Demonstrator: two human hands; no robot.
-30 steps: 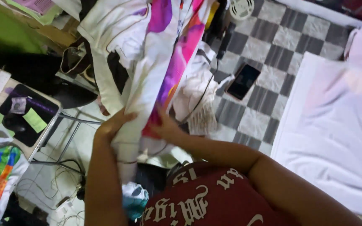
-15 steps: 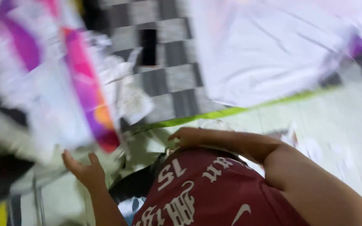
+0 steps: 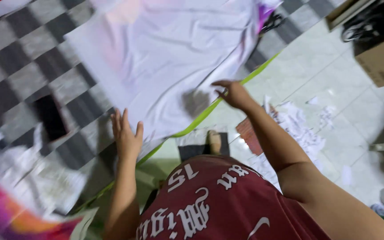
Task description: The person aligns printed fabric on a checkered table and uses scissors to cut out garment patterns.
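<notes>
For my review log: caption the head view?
Both hands, left hand and right hand, spread over white fabric on checkered mat.

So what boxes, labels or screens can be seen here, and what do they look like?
Phone: dark, flat rectangle with a blank screen, lying on the checkered mat, left of the white cloth.
Cardboard box: plain brown, at the right edge on the pale tiled floor.
No signs or labels show clearly.
</notes>
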